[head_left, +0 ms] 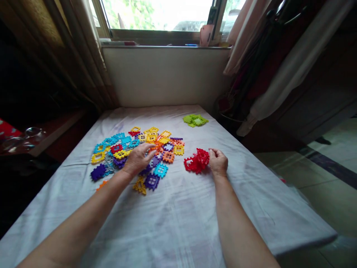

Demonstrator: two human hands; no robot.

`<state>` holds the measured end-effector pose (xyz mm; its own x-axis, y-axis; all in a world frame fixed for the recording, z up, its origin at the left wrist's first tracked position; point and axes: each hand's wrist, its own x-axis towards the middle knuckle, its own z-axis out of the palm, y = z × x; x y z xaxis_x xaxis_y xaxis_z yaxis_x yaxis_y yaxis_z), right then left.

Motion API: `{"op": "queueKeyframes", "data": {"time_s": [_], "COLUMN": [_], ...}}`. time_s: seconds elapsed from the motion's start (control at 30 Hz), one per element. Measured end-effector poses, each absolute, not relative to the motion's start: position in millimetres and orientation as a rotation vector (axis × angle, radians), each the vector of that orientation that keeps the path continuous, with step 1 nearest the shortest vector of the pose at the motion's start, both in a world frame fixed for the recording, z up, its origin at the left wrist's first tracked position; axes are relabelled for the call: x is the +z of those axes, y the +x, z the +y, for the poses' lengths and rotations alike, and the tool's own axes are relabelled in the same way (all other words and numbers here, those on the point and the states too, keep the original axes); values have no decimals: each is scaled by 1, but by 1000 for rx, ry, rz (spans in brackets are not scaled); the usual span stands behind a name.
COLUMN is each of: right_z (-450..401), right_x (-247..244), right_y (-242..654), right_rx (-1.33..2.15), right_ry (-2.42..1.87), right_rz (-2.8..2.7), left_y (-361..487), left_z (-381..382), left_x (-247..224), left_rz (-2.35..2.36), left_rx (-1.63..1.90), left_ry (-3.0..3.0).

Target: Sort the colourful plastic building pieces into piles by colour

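My left hand (140, 160) is over a mixed pile of plastic interlocking building tiles, its fingers stretched forward and thumb apart, with nothing visible in it. Around it lie an orange window tile (168, 157), a purple window tile (152, 181), a light blue window tile (160, 170) and a yellow triangular tile (140, 185). My right hand (218, 162) is closed at the right edge of a small heap of red tiles (197, 162). Its curled fingers seem to pinch a red tile there; the fingertips are partly hidden.
A separate heap of green tiles (195, 120) lies near the far right of the cloth-covered table (178, 223). Beyond the table are a wall and a window sill holding a pink cup (205, 35). Curtains (83, 48) hang at the left, cloths at the right.
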<state>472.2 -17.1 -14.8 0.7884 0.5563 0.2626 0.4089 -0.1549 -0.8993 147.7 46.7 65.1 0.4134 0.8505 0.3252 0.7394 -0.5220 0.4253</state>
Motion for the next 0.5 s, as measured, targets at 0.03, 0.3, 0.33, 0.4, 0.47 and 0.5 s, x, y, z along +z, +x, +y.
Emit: {"op": "queueKeyframes", "data": {"time_s": [0.03,0.3,0.33,0.4,0.47,0.5], "right_z": [-18,-22,-22,-22,-22,-21], "right_x": [-14,-10,-10,-12,-14,-15], "right_y": [472,467,468,469,471,471], "right_rx": [145,138,134,130,131,132], "right_ry": [-1793,-1858,-1854,-1842,-1833,-1830], "right_rz": [-750,-754,-759,-767,-771,-773], "left_y": [122,-2,-3,-1,3,4], "left_z": [58,129,132,138,141,141], "left_x": [70,72,71,69,68,69], "left_rz": [1516,2073,2068,2079,2106,2120], "left_rx": [756,191,184,184,191,196], "left_ry": [2434,2141,2127,2109,2091,2081]}}
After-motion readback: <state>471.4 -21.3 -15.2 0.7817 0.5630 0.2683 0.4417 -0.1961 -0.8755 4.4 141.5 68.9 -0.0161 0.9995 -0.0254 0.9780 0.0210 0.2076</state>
